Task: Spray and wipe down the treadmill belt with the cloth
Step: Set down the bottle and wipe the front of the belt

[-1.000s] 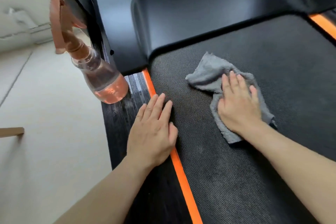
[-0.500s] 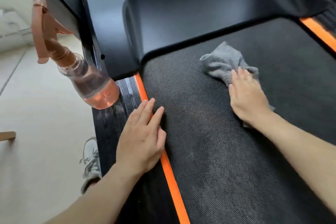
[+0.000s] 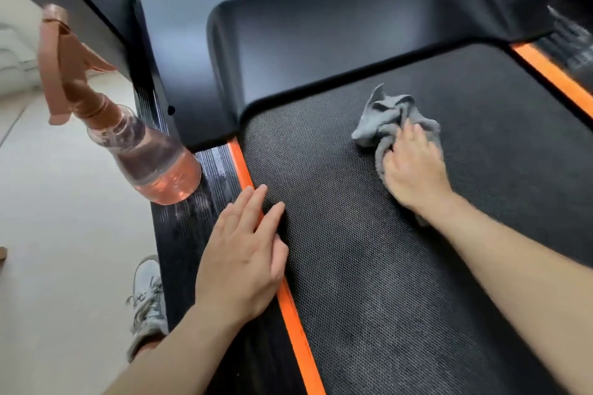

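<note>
Wiping stroke near the far end of the treadmill belt (image 3: 369, 266); dark and textured, lying beneath both hands and running off the near edge of view. Judged step: wiping, spraying apparently done. Faint pale patches nearer than the right hand (image 3: 414, 167); damp or dust, cannot tell which.

Right hand released, fingers fairly straight, pressing palm-down on the cloth (image 3: 388, 119) rather than clenching it. Cloth grey and bunched, on the belt under and just beyond the fingertips, one fold trailing along the thumb side.

For a clean pass: flatten the wad under the whole palm, press evenly, overlap strokes, sweep crosswise and then draw back toward the body.

Left hand (image 3: 244, 253) released, flat, resting across the left orange strip (image 3: 288, 308) with fingertips on the belt margin, well to the left of the right hand; probably a brace.

Edges and room, in order of size:
- floor (image 3: 64, 234), pale, left of the left hand, below deck level.
- motor cover (image 3: 337, 51), beyond the right hand; likely a hard stop for forward strokes.
- side rail (image 3: 189, 234), ribbed, under the left wrist and beyond.
- right orange strip (image 3: 552, 74), right of and beyond the right hand, bounding sideways travel.
- spray bottle (image 3: 154, 163), pink liquid inside, standing on the rail beyond and left of the left hand; apparently close to the outer edge, so worth avoiding.
- shoe (image 3: 147, 295), on the floor just left of the left forearm.

Most open belt: nearer than the right hand, and between the hands.
</note>
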Available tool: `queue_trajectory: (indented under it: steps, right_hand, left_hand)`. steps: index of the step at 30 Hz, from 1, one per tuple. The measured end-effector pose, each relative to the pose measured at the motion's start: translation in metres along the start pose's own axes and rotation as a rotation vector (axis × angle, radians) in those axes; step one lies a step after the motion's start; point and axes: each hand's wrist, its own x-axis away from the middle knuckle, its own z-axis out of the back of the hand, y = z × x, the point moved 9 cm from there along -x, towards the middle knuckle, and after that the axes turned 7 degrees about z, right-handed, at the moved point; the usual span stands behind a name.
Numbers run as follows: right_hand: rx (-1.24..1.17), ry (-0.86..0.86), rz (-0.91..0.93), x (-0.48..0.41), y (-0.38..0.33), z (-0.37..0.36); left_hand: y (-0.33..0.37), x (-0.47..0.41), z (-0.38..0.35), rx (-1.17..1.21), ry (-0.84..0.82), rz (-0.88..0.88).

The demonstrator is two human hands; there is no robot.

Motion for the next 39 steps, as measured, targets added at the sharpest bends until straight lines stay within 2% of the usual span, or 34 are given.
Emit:
queue_trajectory:
  steps: [1,2,5,8,10,11,14,16,18,21,24,26,29,32,35,39]
  right_hand:
    - [-0.009,0.03,0.001,0.006,-0.021,-0.004]
    - [-0.016,0.077,0.089,0.016,-0.055,-0.008]
    - [-0.081,0.089,0.446,0.067,-0.156,-0.03]
    - [-0.092,0.025,0.595,0.066,-0.168,-0.026]
    - [0.01,-0.005,0.588,0.04,-0.152,-0.018]
    - [0.043,-0.015,0.527,0.02,-0.138,-0.014]
    - [0.067,-0.116,0.178,-0.032,-0.075,-0.005]
    - [0.017,-0.12,0.069,-0.045,-0.066,-0.001]
    - [0.019,-0.106,0.14,-0.04,-0.107,-0.007]
    - [-0.011,-0.074,0.46,-0.011,-0.204,-0.017]
    - [0.048,-0.092,0.589,-0.019,-0.215,-0.016]
    - [0.103,-0.088,0.49,-0.043,-0.174,-0.009]
    - [0.093,-0.16,0.194,-0.078,-0.085,0.003]
    - [0.077,-0.228,0.09,-0.082,-0.046,0.005]
    - [0.091,-0.288,0.185,-0.045,-0.078,-0.01]
    - [0.148,-0.223,0.435,0.062,-0.122,-0.028]
  left_hand:
    - [0.0,0.0,0.0,0.001,0.004,0.001]
    - [0.0,0.0,0.0,0.003,0.005,0.001]
    - [0.0,0.0,-0.001,0.004,0.0,0.0]
    - [0.001,0.003,-0.004,-0.007,0.012,-0.017]
    - [0.0,0.001,-0.001,0.004,0.024,-0.016]
    - [0.0,0.0,0.001,0.006,0.026,-0.009]
    - [0.002,-0.002,0.0,0.003,0.001,-0.013]
    - [0.0,-0.002,-0.001,-0.005,-0.006,0.007]
    - [0.0,0.001,-0.002,-0.013,-0.015,0.017]
    - [0.002,0.0,0.0,-0.032,0.005,-0.001]
    - [0.0,-0.001,0.0,-0.021,0.005,-0.01]
    - [0.0,0.0,0.0,0.003,0.004,-0.013]
    - [0.0,0.0,0.002,0.014,0.012,-0.008]
    - [0.0,-0.001,0.0,0.011,0.002,0.007]
    - [0.0,-0.001,0.001,0.013,0.006,0.012]
    - [0.0,-0.001,0.001,0.019,0.007,0.015]
